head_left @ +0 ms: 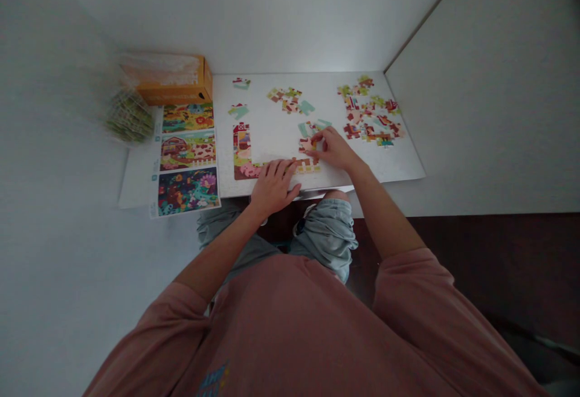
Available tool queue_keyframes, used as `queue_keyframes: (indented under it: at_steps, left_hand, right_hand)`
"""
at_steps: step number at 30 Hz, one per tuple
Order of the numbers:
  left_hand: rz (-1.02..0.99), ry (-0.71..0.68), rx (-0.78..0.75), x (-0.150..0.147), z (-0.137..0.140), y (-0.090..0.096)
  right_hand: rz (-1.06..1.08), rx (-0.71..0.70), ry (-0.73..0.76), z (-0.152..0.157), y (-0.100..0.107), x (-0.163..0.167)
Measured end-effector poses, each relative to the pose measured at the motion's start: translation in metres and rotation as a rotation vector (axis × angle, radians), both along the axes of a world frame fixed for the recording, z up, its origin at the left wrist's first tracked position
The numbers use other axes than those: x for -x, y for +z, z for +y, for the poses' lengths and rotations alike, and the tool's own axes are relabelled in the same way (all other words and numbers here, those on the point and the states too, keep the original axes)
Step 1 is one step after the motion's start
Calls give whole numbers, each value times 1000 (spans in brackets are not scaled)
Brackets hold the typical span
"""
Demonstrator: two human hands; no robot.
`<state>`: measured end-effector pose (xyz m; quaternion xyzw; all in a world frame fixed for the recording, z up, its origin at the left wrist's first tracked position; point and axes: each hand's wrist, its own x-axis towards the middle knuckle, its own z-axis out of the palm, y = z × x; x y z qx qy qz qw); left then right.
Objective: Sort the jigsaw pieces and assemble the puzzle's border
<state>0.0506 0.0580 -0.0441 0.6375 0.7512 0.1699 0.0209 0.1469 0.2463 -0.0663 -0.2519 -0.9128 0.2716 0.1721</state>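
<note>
My left hand (275, 185) lies flat on the table, fingers stretched over the bottom row of a partly joined jigsaw puzzle (243, 150). The joined part forms an L, with a red barn up its left side; my fingers cover some of the bottom row. Just above the row's right end, my right hand (336, 150) has its thumb and fingertips closed on a pinkish puzzle piece (306, 145). Light green and red pieces (309, 129) lie right by those fingertips. Whether the held piece touches the row below is too small to tell.
Loose puzzle pieces (369, 116) are spread at the table's right. A smaller cluster (290, 100) lies at the middle back, and two pieces (238, 110) sit near the barn. At left are a picture sheet (188, 150), an orange box (174, 86) and a clear bag (130, 116).
</note>
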Motion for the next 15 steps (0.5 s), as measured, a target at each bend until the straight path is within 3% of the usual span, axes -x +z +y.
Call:
queue_keyframes:
  at_steps: [8,15]
  left_hand:
    - [2,-2,13,0,0,-1]
    - [-3,-9,8,-2,3,-4]
  right_hand:
    - [110,127,-195,-12,1,-25]
    - [267,166,-333,-6,-15,-52]
